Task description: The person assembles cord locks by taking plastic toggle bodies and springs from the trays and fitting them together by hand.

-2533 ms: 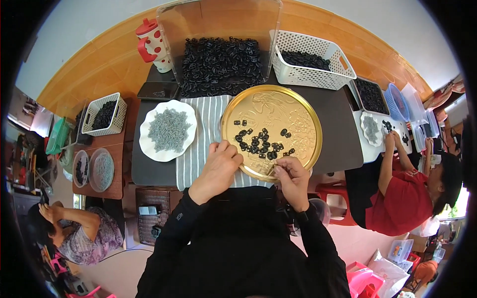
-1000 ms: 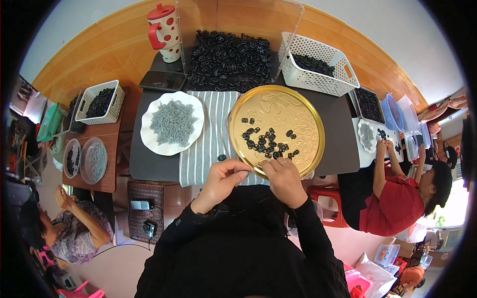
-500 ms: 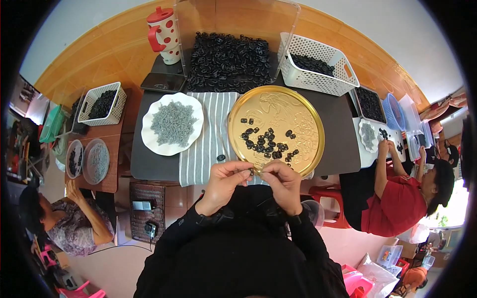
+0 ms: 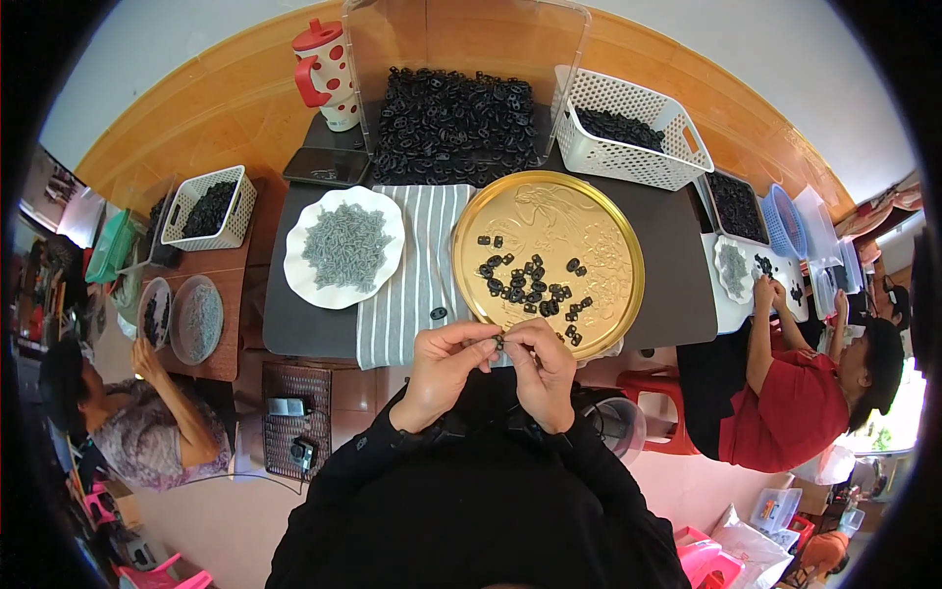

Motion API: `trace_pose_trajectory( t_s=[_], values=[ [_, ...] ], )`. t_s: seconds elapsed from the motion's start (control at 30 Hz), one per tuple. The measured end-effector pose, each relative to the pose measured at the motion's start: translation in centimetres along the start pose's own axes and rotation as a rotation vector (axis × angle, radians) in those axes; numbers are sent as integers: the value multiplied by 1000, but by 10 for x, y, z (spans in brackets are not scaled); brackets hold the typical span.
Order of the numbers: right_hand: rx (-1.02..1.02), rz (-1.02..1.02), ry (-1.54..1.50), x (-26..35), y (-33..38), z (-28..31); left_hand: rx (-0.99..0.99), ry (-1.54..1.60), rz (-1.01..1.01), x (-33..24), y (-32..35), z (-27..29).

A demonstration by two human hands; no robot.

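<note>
Over the tray's near rim, my left hand (image 4: 446, 373) pinches a small black plastic piece (image 4: 498, 343) between thumb and fingers. The fingertips of my right hand (image 4: 543, 371) are closed and meet the left ones at that piece; what they grip is too small to make out. Just beyond is a round gold tray (image 4: 599, 221) with several small black two-holed pieces (image 4: 525, 281) scattered on it. Left of it, a white wavy-edged plate (image 4: 297, 280) holds a heap of small grey screw-like parts (image 4: 345, 245). One loose black piece (image 4: 438, 313) lies on the striped cloth (image 4: 392, 339).
At the table's back stand a clear bin (image 4: 461, 123) of black pieces, a white basket (image 4: 638, 162), a spotted tumbler (image 4: 332, 79) and a dark phone-like slab (image 4: 327, 166). Co-workers sit at the left (image 4: 147, 422) and right (image 4: 785, 402). A red stool (image 4: 659, 407) stands beside me.
My right hand has moved left, and its fingertips now meet the left hand's at the black piece. The left hand stays nearly in place. The view has shifted slightly.
</note>
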State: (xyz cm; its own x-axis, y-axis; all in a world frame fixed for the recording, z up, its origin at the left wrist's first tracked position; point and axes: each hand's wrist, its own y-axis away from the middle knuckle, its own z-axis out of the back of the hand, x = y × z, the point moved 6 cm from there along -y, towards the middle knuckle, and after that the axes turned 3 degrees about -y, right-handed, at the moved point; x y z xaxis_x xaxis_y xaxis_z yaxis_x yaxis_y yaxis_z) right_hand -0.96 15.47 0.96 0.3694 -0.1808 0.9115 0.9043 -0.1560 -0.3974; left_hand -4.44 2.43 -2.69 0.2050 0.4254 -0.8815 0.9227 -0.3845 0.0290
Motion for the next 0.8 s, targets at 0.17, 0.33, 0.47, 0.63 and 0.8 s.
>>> trace_pose_trajectory(
  t_s=[0.17,0.33,0.47,0.63,0.8],
  values=[
    [34,111,123,6,-1,-5,-15,-100,-41,-3,2,-1],
    [56,102,127,0,0,-7,-45,-52,-49,3,3,2],
    [13,-34,85,-8,-3,-2,-70,-13,-41,2,4,7],
    [-215,-83,47,-8,-12,27,-188,-11,-66,-12,9,49],
    [52,109,327,9,-19,-13,-334,2,-139,-28,20,87]
  ],
)
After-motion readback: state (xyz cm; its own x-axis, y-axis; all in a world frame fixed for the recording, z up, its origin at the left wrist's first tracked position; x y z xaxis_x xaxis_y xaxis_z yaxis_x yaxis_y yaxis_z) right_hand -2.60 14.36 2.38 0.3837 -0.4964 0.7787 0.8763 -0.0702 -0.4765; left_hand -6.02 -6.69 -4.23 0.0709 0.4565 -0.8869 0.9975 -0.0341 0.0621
